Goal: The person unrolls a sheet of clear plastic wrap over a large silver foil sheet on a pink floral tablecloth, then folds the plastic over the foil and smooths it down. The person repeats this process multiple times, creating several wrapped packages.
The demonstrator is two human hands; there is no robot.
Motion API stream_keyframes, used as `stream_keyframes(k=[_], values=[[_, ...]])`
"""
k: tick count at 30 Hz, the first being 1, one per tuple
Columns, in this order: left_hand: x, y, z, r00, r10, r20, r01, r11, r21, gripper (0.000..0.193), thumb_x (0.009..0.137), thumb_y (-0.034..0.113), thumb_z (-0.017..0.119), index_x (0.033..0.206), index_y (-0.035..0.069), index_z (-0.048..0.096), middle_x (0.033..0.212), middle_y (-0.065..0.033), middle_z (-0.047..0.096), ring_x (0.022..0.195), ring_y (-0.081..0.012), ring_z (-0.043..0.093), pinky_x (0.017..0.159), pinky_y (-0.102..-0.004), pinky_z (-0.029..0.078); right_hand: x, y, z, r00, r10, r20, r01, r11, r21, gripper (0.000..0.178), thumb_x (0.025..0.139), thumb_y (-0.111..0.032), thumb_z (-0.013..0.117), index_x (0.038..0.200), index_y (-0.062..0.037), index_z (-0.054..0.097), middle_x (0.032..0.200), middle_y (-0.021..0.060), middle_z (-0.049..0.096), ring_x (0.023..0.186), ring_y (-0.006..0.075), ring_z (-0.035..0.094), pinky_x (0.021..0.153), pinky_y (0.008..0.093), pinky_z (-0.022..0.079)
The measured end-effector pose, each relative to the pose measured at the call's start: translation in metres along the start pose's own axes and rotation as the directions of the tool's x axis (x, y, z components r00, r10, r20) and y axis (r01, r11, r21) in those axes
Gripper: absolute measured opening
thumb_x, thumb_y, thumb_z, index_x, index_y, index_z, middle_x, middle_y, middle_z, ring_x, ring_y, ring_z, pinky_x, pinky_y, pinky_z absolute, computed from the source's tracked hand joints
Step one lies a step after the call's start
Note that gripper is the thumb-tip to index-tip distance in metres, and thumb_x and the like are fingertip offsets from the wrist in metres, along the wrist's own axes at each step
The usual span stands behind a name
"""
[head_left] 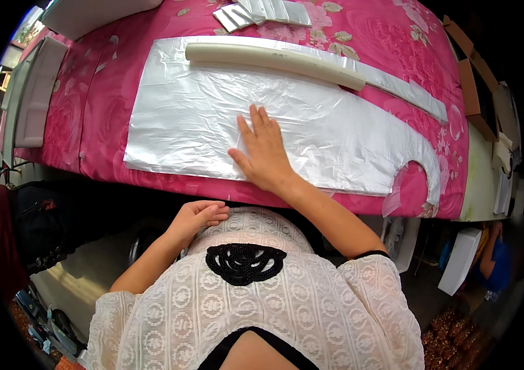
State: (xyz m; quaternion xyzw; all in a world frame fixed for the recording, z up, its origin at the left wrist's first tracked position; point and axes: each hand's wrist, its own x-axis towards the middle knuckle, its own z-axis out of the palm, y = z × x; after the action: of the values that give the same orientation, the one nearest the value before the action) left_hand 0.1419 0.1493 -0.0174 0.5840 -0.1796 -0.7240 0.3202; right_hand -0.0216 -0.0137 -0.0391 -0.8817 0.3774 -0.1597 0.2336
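A flat stack of silvery-white plastic bags (194, 105) lies across the table, its surface creased and shiny. At its right end it narrows into curved handle strips around a cut-out. My right hand (264, 145) is laid flat on the plastic near the middle, fingers stretched and thumb out to the left. Along the far side of the stack rests a long cream-coloured tube (274, 60), slanting down to the right. My left hand (200, 217) hovers by the table's near edge in front of my body, fingers together and bent, with nothing visible in them.
Pink flowered cloth (108, 111) covers the table. Several folded silvery packets (262, 13) lie at the far side. A white foam panel (38, 92) stands at the left end, and brown cardboard boxes (475, 86) at the right. A white box (459, 262) is below, right.
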Motion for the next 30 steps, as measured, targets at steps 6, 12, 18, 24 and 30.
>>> stream_keyframes(k=[6, 12, 18, 24, 30], values=[[0.014, -0.005, -0.015, 1.000, -0.027, 0.008, 0.028, 0.997, -0.068, 0.023, 0.091, 0.017, 0.055, 0.091, -0.004, 0.064, 0.091, -0.0106, 0.066, 0.081, -0.0186, 0.065, 0.076, -0.0305, 0.053, -0.029, -0.067, 0.015, 0.937, -0.207, 0.280, 0.133, 0.956, 0.263, 0.063, 0.091, -0.034, 0.048, 0.143, -0.0039, 0.027, 0.149, 0.0248, 0.018, 0.140, 0.0380, 0.012, 0.112, 0.0506, 0.009], [-0.008, 0.056, -0.006, 0.978, 0.209, -0.011, -0.137, 0.680, 0.721, 0.020, 0.084, 0.018, 0.065, 0.083, -0.001, 0.068, 0.056, -0.0053, 0.060, 0.056, -0.0074, 0.056, 0.054, -0.0239, 0.045, 0.002, -0.044, -0.043, 0.837, -0.461, 0.295, 0.449, 0.887, 0.110, 0.016, 0.079, -0.016, 0.063, 0.093, -0.0069, 0.065, 0.130, 0.0162, 0.048, 0.134, 0.0327, 0.029, 0.112, 0.0513, 0.016], [-0.011, 0.080, 0.005, 0.848, 0.529, -0.024, -0.396, 0.665, 0.634, 0.021, 0.082, 0.009, 0.066, 0.102, 0.001, 0.067, 0.087, -0.0116, 0.068, 0.077, -0.0138, 0.066, 0.069, -0.0254, 0.052, 0.067, 0.035, -0.104, 0.952, -0.307, 0.019, 0.279, 0.887, 0.369, 0.007, 0.077, -0.008, 0.070, 0.081, -0.0081, 0.064, 0.084, 0.0060, 0.062, 0.093, 0.0237, 0.055, 0.087, 0.0363, 0.039], [-0.006, 0.082, 0.013, 0.878, 0.476, 0.052, -0.425, 0.724, 0.543, 0.022, 0.084, 0.004, 0.062, 0.105, 0.001, 0.066, 0.097, -0.0114, 0.067, 0.086, -0.0149, 0.065, 0.076, -0.0261, 0.052, 0.189, 0.150, -0.129, 0.841, 0.507, -0.188, -0.122, 0.517, 0.848, 0.020, 0.083, -0.013, 0.067, 0.097, 0.0000, 0.064, 0.084, 0.0040, 0.065, 0.076, 0.0097, 0.058, 0.068, 0.0251, 0.045], [-0.004, 0.084, 0.016, 0.902, 0.428, 0.060, -0.397, 0.766, 0.505, 0.023, 0.084, -0.001, 0.059, 0.106, 0.000, 0.065, 0.100, -0.0115, 0.067, 0.089, -0.0148, 0.065, 0.080, -0.0269, 0.052, 0.234, 0.210, -0.104, 0.644, 0.733, -0.219, -0.600, 0.662, 0.450, 0.027, 0.075, -0.019, 0.069, 0.096, -0.0024, 0.066, 0.085, 0.0088, 0.065, 0.076, 0.0175, 0.062, 0.066, 0.0315, 0.048]])
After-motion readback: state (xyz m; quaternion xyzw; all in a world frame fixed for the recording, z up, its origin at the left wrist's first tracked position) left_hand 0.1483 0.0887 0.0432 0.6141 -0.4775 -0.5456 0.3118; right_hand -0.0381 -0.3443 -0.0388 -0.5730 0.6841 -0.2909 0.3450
